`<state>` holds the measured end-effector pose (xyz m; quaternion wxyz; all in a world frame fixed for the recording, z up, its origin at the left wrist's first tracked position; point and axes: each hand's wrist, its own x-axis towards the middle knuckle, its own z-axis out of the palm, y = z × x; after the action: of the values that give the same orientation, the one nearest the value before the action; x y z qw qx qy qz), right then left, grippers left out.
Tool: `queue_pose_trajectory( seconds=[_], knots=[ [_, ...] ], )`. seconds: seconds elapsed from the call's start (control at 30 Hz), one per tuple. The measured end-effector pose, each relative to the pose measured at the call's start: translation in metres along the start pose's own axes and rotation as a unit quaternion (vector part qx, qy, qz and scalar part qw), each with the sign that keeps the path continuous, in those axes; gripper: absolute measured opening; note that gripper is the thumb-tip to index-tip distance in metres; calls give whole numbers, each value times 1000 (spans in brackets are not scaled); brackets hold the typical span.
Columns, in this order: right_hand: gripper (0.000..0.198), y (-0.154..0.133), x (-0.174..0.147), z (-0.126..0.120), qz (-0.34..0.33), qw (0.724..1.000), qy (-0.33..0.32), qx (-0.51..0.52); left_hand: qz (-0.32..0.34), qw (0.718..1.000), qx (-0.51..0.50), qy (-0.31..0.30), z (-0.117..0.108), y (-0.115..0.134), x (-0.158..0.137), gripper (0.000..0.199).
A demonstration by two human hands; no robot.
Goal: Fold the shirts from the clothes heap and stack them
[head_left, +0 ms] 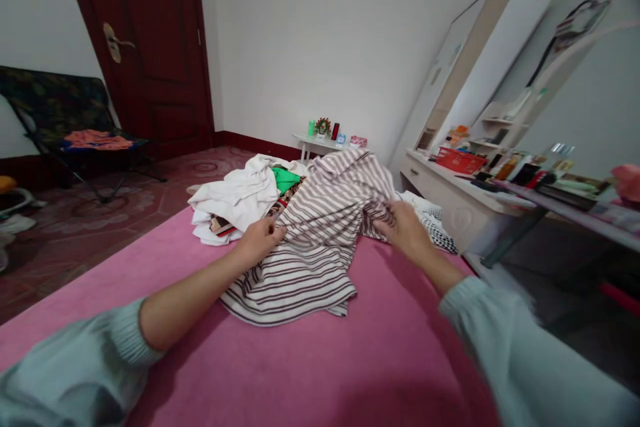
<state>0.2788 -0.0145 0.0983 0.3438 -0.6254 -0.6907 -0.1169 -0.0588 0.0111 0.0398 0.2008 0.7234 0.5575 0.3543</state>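
A white shirt with dark stripes [305, 280] is spread over the pink bed cover [300, 367], its upper part lifted and blurred by motion. My left hand [263, 239] pinches the shirt's left edge between thumb and fingers. On the opposite side, my right hand [404, 227] grips the fabric near what looks like a sleeve. Just left of the shirt lies a heap of white clothes [240, 190], with a green cloth [286, 179] and a leopard-patterned piece showing in it. Behind my right hand is a black-and-white patterned cloth [437, 230].
A low white table [320, 141] with small items stands behind the bed. On the right, a dresser [450, 197] carries a red basket [460, 160] and bottles, close to a glass-topped desk [600, 213]. A folding chair [65, 113] with an orange cloth stands left, near a dark red door [150, 47].
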Motion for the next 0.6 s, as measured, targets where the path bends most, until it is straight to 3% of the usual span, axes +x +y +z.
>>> queue_pose_trajectory(
  seconds=[0.1,0.2,0.3,0.37,0.43,0.5,0.6],
  knots=[
    [46,-3,-50,40,56,990,-110,69,-16,1000,-3,4,14,-28,-2,26],
    [55,-34,-88,45,64,974,-173,130,-20,996,-85,-13,18,-30,-8,28],
    [67,-72,-113,35,4,968,-203,145,-11,977,-206,-58,23,-19,-15,34],
    [54,-89,-123,30,-39,961,-220,162,-6,972,-225,-63,25,-11,-20,38],
    [35,-94,-125,23,-60,951,-237,189,11,976,-211,-58,23,-3,-24,44],
    [34,-91,-119,10,-53,944,-248,211,55,979,-187,-56,12,6,-28,53],
    [32,-88,-108,-34,-17,940,-260,220,117,983,-107,-89,-19,26,-38,48]
  ],
)
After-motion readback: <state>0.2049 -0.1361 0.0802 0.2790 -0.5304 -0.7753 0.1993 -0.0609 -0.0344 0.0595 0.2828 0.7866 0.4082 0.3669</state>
